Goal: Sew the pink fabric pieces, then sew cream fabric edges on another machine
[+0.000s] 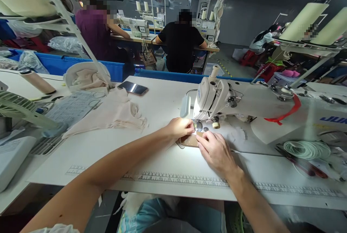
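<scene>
The brown piece (pixel 189 141) lies on the table (pixel 162 108), just in front of the head of the sewing machine (pixel 214 97). The right hand (pixel 215 148) grips its right end; the left hand (pixel 180 128) has its fingertips drawn together beside the machine, what they pinch too small to tell. Good handling calls for keeping the piece flat, steering lightly from both sides, fingertips clear of the mechanism.

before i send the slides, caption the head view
Right hand on a flat brown piece, left hand by its far edge, at a white JUKI industrial sewing machine.
</scene>
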`<state>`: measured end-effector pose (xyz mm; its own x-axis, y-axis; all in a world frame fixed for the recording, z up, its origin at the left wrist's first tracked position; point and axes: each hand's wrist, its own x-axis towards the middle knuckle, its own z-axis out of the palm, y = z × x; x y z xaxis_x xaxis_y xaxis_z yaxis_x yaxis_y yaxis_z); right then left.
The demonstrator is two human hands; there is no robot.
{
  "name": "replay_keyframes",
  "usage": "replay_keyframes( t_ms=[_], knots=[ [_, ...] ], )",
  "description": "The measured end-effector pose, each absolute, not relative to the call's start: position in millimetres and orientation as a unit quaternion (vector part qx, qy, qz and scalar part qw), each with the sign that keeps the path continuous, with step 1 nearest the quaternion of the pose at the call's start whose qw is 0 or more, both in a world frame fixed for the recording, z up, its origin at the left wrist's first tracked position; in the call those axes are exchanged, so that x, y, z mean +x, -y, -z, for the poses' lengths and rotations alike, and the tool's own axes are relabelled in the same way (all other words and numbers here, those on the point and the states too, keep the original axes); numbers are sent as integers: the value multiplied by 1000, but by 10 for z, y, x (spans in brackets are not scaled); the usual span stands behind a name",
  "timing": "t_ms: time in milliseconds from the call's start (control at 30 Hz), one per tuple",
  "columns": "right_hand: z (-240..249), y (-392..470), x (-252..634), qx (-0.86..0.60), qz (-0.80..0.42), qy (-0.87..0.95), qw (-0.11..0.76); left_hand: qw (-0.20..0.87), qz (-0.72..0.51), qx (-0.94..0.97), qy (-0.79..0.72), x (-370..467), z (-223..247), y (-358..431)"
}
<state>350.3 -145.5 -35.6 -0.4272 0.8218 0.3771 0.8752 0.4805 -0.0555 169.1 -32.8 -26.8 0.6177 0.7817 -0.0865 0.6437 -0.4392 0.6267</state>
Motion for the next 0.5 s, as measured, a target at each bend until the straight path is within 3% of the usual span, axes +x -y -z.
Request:
replay_keyframes(
  t_ms=[333,400,500],
  knots=[
    [373,1403,3469,-510,116,839,154,316,-82,840,-434,1705,232,324],
    [376,1395,3453,-502,132,842,150,267,-86,857,-433,1696,201,357],
    [376,1387,3431,-498,139,844,145,104,-129,910,-379,1655,171,492]
  ],
)
